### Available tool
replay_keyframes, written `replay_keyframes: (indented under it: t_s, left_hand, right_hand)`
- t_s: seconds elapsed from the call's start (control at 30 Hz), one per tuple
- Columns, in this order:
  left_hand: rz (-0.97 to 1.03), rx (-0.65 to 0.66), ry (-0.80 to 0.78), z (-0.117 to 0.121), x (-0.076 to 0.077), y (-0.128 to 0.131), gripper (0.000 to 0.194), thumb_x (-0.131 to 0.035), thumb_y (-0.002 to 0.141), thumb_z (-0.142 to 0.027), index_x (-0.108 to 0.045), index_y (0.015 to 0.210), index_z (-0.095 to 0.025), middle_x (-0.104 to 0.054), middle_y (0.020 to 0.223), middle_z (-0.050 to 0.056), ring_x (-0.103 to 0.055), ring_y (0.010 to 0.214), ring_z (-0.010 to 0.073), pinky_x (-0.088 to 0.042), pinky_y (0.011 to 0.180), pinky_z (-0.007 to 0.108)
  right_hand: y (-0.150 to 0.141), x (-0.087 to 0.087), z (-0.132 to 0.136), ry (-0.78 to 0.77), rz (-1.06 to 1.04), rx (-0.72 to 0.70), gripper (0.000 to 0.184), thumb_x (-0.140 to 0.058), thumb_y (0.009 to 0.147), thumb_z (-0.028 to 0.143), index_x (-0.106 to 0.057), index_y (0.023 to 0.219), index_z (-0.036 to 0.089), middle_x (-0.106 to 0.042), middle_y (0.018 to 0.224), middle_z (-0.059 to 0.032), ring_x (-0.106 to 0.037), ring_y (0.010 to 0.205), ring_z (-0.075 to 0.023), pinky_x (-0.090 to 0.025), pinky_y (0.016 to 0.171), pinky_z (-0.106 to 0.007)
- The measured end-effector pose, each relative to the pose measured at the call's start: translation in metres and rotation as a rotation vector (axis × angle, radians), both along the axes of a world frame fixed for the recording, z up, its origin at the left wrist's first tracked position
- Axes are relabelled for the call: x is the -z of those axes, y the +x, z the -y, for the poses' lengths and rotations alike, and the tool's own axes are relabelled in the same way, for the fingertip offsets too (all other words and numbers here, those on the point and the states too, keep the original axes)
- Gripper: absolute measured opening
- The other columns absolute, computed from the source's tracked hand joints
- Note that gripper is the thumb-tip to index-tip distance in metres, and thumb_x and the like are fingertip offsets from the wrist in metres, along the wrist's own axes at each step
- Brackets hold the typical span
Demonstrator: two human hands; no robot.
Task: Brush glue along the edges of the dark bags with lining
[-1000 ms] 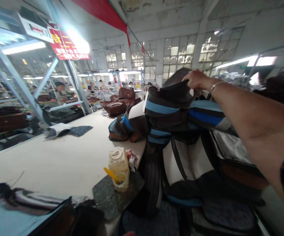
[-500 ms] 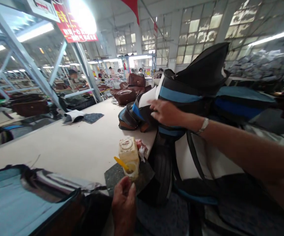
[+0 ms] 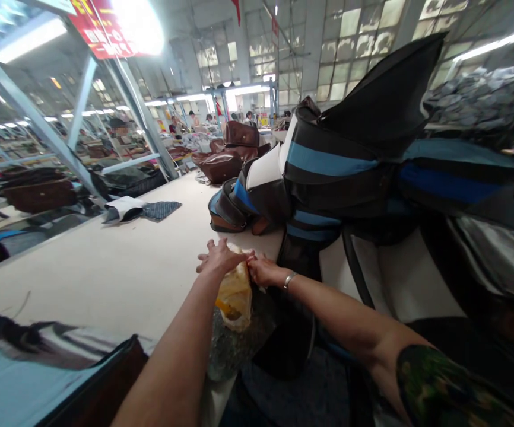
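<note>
Jar (image 3: 235,292) on dark mat (image 3: 225,356) at table's (image 3: 127,279) right edge, yellow handle (image 3: 225,308) in its mouth. Left hand (image 3: 220,259) right over jar's top, fingers fanned apart, thumb pointing at right hand (image 3: 263,271). Right hand just beside jar, fingers curled in; whether clamped on anything, cannot tell. Striped bags (image 3: 328,160) heaped high to right, brown bags (image 3: 228,157) beyond, patterned scrap (image 3: 162,210) flat across table, blue-lined piece (image 3: 21,379) near left.
</note>
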State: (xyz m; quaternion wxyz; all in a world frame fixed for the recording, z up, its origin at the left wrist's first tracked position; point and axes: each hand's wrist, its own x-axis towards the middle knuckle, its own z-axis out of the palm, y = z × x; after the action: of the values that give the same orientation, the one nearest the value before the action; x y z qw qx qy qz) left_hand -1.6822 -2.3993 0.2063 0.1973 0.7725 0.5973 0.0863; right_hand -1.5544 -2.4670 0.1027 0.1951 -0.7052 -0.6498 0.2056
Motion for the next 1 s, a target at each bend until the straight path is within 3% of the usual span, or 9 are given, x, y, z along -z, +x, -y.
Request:
replay_keyframes:
  t_s: [0.1, 0.2, 0.37, 0.53, 0.67, 0.87, 1.0]
  left_hand:
    - [-0.043, 0.085, -0.062, -0.014, 0.025, 0.000, 0.098, -0.082, 0.054, -0.061, -0.050, 0.139, -0.024, -0.034, 0.151, 0.021, -0.052, 0.123, 0.0426, -0.046, 0.098, 0.050]
    - [-0.062, 0.105, -0.057, -0.017, 0.033, 0.000, 0.094, -0.079, 0.055, -0.063, -0.052, 0.136, -0.023, -0.045, 0.140, 0.019, -0.059, 0.114, 0.0365, -0.049, 0.094, 0.043]
    - [-0.076, 0.077, 0.035, -0.004, 0.020, 0.008, 0.091, -0.076, 0.054, -0.069, -0.054, 0.132, -0.026, -0.045, 0.135, 0.014, -0.058, 0.114, 0.0400, -0.048, 0.096, 0.049]
    - [-0.069, 0.074, 0.121, 0.014, 0.004, 0.013, 0.087, -0.075, 0.057, -0.068, -0.053, 0.131, -0.029, -0.044, 0.135, 0.012, -0.056, 0.115, 0.0395, -0.048, 0.095, 0.048]
    - [-0.067, 0.070, 0.142, 0.017, 0.003, 0.013, 0.087, -0.075, 0.056, -0.069, -0.053, 0.130, -0.029, -0.044, 0.135, 0.012, -0.057, 0.115, 0.0400, -0.049, 0.094, 0.049]
    - [-0.072, 0.068, 0.167, 0.018, 0.004, 0.012, 0.087, -0.074, 0.057, -0.067, -0.052, 0.132, -0.030, -0.045, 0.135, 0.012, -0.058, 0.113, 0.0408, -0.050, 0.092, 0.050]
    - [-0.078, 0.074, 0.189, 0.022, 0.001, 0.012, 0.085, -0.073, 0.058, -0.067, -0.052, 0.132, -0.030, -0.045, 0.135, 0.012, -0.059, 0.112, 0.0410, -0.050, 0.091, 0.051]
  right_hand:
    - [0.010, 0.017, -0.010, -0.020, 0.012, 0.039, 0.041, -0.071, 0.084, 0.028, -0.059, 0.122, 0.017, -0.050, 0.137, -0.0111, -0.050, 0.122, -0.0296, -0.047, 0.099, -0.050]
    - [0.020, 0.031, -0.019, -0.028, -0.016, 0.129, 0.036, -0.065, 0.090, 0.034, -0.059, 0.121, 0.017, -0.053, 0.131, -0.0108, -0.055, 0.114, -0.0264, -0.049, 0.096, -0.048]
    - [0.029, 0.041, -0.025, 0.038, -0.131, 0.305, 0.035, -0.066, 0.091, 0.037, -0.061, 0.119, 0.016, -0.057, 0.127, -0.0108, -0.059, 0.108, -0.0236, -0.052, 0.092, -0.044]
    - [0.044, 0.029, -0.024, 0.228, -0.316, 0.482, 0.033, -0.059, 0.096, 0.034, -0.058, 0.123, 0.015, -0.062, 0.122, -0.0098, -0.063, 0.104, -0.0220, -0.055, 0.089, -0.043]
    - [0.056, 0.021, -0.021, 0.332, -0.438, 0.583, 0.030, -0.057, 0.098, 0.036, -0.061, 0.120, 0.016, -0.063, 0.119, -0.0095, -0.064, 0.102, -0.0206, -0.056, 0.089, -0.041]
    - [0.054, 0.036, -0.026, 0.314, -0.571, 0.590, 0.029, -0.057, 0.097, 0.035, -0.061, 0.116, 0.013, -0.066, 0.108, -0.0071, -0.066, 0.089, -0.0179, -0.058, 0.077, -0.036]
    - [0.050, 0.047, -0.035, 0.290, -0.571, 0.583, 0.026, -0.062, 0.094, 0.033, -0.063, 0.110, 0.013, -0.065, 0.109, -0.0074, -0.064, 0.096, -0.0194, -0.056, 0.084, -0.039]
